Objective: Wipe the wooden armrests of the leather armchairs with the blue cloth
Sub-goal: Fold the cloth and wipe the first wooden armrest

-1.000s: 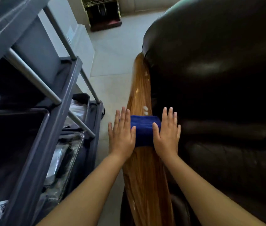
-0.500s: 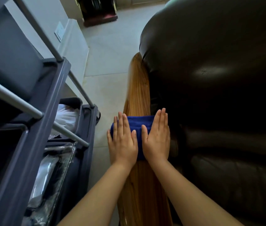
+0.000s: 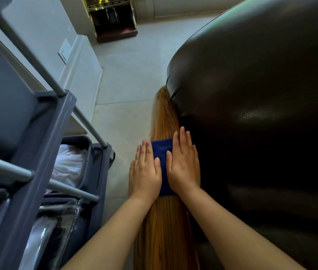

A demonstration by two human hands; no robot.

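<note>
Beside the grey service cart (image 3: 37, 152), your left hand (image 3: 145, 172) and right hand (image 3: 184, 168) press flat, fingers together, on the folded blue cloth (image 3: 162, 151) mid-length along the glossy wooden armrest (image 3: 164, 230) of the dark leather armchair (image 3: 261, 114); mid-wipe, likely next slide it toward the far end.

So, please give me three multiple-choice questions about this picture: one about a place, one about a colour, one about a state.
1. Where does the cloth lie?
A. on the wooden armrest
B. on the floor
C. in the cart

2. What colour is the cloth?
A. white
B. blue
C. green

3. How are the hands on the cloth?
A. clenched into fists
B. lifted away from it
C. flat, fingers extended

Answers:
1 A, the cloth spans the armrest beside the leather armchair.
2 B, dark blue shows between the hands.
3 C, the left hand and right hand press palms down.
</note>
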